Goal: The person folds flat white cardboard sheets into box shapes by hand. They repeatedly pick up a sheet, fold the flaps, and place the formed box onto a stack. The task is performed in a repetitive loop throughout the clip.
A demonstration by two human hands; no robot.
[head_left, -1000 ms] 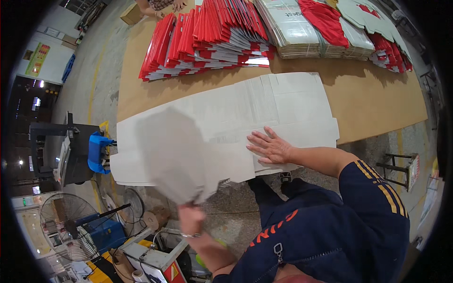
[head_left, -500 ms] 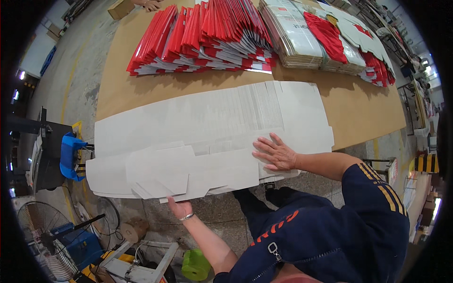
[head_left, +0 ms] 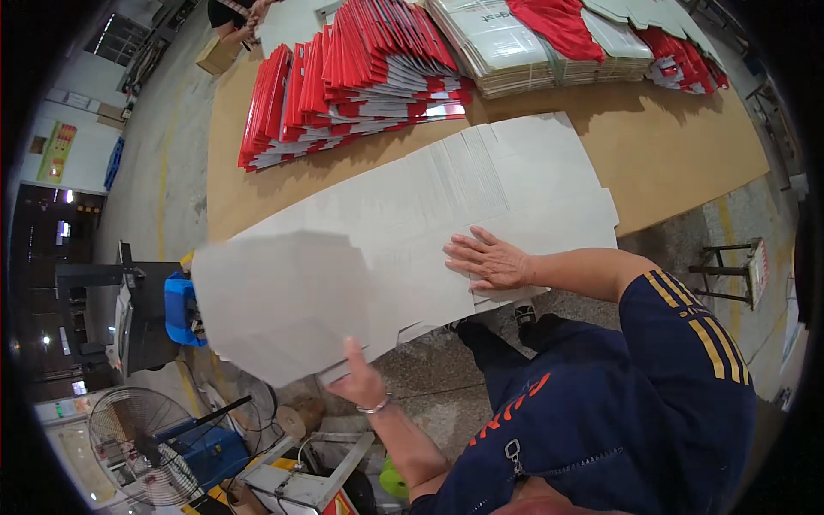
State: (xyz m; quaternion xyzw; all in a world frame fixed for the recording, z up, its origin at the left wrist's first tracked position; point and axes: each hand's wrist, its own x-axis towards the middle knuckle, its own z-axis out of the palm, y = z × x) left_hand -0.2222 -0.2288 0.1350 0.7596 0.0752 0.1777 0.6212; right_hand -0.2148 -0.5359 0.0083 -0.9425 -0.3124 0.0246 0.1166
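Flat white cardboard sheets (head_left: pixel 541 172), die-cut with notched edges, lie fanned over one another across the front of the table. My right hand (head_left: pixel 491 261) rests flat on them, fingers spread, near their front edge. At the front left, my left hand (head_left: pixel 360 382) pinches the near edge of a pale cardboard sheet (head_left: pixel 266 300), thumb on top and the other fingers hidden underneath. That sheet's left part is raised and casts a shadow on the others.
Behind the sheets, folded red-and-white cartons (head_left: pixel 360 77) stand in leaning rows on the brown tabletop (head_left: pixel 687 154). A strapped stack of flat cartons (head_left: pixel 532 73) sits at back right. A fan (head_left: pixel 142 446) stands at lower left. Another person's arm (head_left: pixel 236 33) shows at far left.
My left hand has lifted the sheet's left end, covering the loose pieces seen there before. My right hand stays flat on the sheets. The view has shifted, and more of another person shows.
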